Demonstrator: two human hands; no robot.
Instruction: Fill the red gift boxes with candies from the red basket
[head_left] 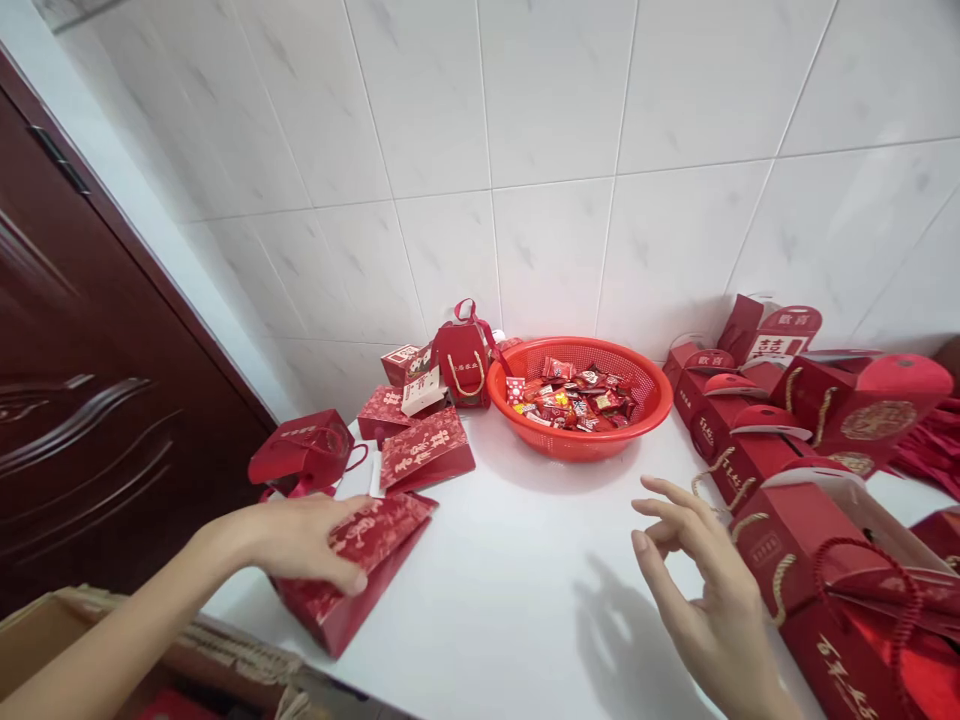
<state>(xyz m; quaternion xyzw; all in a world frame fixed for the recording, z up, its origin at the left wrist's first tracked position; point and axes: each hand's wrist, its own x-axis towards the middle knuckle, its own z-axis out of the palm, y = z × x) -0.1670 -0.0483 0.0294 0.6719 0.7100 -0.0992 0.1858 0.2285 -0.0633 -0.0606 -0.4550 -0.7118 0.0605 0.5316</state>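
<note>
My left hand (315,545) is laid across a red patterned gift box (360,590) at the left of the table. Its thumb presses on the box's top face, and the other fingers reach over the far side, partly hidden. Just behind that box lies another red box with gold lettering (424,450). Over the white tabletop on the right, my right hand (697,580) hovers with fingers bent and apart, holding nothing. Beside it stands a row of red gift boxes with rope handles (795,540). A red plastic basket (577,445) of wrapped candies (581,395) sits between and beyond both hands.
Tiled wall (555,120) backs the white table (510,600). A small red backpack-shaped bag (466,360) stands left of the basket, near smaller boxes. Below the table's left edge is an open cardboard box (45,630). A dark red door (97,380) is at far left.
</note>
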